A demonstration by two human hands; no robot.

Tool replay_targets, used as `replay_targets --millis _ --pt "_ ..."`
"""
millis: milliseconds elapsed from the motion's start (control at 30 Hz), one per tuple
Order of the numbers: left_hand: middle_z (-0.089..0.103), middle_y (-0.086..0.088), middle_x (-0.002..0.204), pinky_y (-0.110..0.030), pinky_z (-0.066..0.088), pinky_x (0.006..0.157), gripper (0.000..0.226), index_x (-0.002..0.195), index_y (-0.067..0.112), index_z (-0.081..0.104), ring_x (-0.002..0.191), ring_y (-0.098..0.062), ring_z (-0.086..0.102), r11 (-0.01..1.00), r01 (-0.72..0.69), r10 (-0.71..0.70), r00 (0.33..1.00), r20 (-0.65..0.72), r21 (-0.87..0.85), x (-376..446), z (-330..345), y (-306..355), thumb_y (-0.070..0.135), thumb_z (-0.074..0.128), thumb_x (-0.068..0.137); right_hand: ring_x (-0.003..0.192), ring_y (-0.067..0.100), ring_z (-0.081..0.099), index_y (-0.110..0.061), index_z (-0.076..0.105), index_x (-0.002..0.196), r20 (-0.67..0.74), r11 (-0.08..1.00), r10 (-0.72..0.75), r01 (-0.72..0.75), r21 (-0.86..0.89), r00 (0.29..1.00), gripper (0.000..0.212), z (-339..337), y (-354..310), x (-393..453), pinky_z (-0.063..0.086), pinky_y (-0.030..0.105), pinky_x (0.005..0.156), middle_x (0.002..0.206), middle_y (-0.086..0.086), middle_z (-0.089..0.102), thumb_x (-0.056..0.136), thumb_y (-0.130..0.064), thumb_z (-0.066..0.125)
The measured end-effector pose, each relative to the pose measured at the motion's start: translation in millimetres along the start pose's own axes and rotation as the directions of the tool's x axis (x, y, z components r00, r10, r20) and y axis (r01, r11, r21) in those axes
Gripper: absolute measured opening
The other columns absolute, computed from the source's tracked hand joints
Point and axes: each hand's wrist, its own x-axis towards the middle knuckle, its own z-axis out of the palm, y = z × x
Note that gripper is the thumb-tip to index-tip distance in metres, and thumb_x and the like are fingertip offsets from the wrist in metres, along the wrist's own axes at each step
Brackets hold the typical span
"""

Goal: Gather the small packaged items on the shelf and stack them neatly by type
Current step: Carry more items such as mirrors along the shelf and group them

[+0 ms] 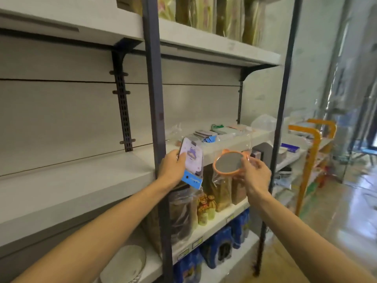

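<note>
Left hand (172,167) grips phone case pack (192,160); right hand (255,174) pinches bagged orange mirror (228,162).

No text, brand or number can be read anywhere. The blue header card (191,180) of the packet gripped in the left hand (171,168), at the centre of the frame, carries a pale mark too blurred to make out, and the printed picture above it shows no legible words. The small price tags (196,242) on the shelf edge in the lower middle of the frame are blurred as well, as are the blue bags (219,249) beneath them.
</note>
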Motion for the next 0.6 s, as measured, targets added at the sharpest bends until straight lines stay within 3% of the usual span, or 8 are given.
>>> replay_targets --millis 133,233,367,500,600 --pt "0.072 -0.002 0.106 -0.018 0.044 0.053 0.031 0.123 0.019 0.06 0.075 -0.008 0.066 0.991 0.086 -0.087 0.996 -0.003 -0.106 45 38 -2 0.038 0.041 0.108 0.08 0.027 0.075 -0.014 0.064 0.117 -0.019 0.999 0.036 -0.036 -0.002 0.999 0.029 -11 14 55 0.062 0.033 0.06 0.105 0.012 0.071 0.094 -0.03 0.069" --pt "0.073 -0.006 0.108 -0.025 0.046 0.058 0.038 0.122 0.011 0.063 0.078 -0.014 0.066 0.982 0.134 -0.139 0.99 -0.032 -0.137 92 72 -5 0.039 0.041 0.108 0.075 0.027 0.075 -0.01 0.065 0.116 -0.01 0.991 0.123 -0.122 0.048 0.992 0.027 -16 26 104 0.062 0.033 0.06 0.099 0.017 0.073 0.095 -0.027 0.068" --pt "0.074 -0.012 0.102 -0.033 0.053 0.071 0.048 0.113 0.005 0.069 0.085 -0.026 0.068 0.961 0.222 -0.231 0.972 -0.034 -0.165 158 114 -3 0.044 0.042 0.106 0.08 0.033 0.072 -0.005 0.063 0.116 0.012 0.976 0.2 -0.2 0.082 0.98 0.026 -11 31 172 0.061 0.048 0.083 0.099 0.024 0.073 0.095 -0.02 0.066" --pt "0.075 -0.013 0.101 -0.041 0.055 0.091 0.047 0.108 0.008 0.07 0.094 -0.032 0.071 0.957 0.239 -0.251 0.966 -0.06 -0.163 213 144 6 0.048 0.045 0.103 0.083 0.035 0.073 -0.005 0.061 0.116 0.051 0.979 0.182 -0.186 0.088 0.982 0.029 0 30 232 0.063 0.045 0.078 0.089 0.02 0.072 0.095 -0.022 0.068" --pt "0.076 -0.01 0.097 -0.045 0.058 0.088 0.05 0.104 0.012 0.068 0.091 -0.031 0.072 0.954 0.232 -0.245 0.968 -0.052 -0.19 255 165 1 0.056 0.049 0.087 0.093 0.039 0.073 -0.01 0.062 0.109 0.085 0.976 0.189 -0.197 0.092 0.978 0.025 7 32 268 0.061 0.049 0.084 0.096 0.023 0.074 0.095 -0.03 0.068"
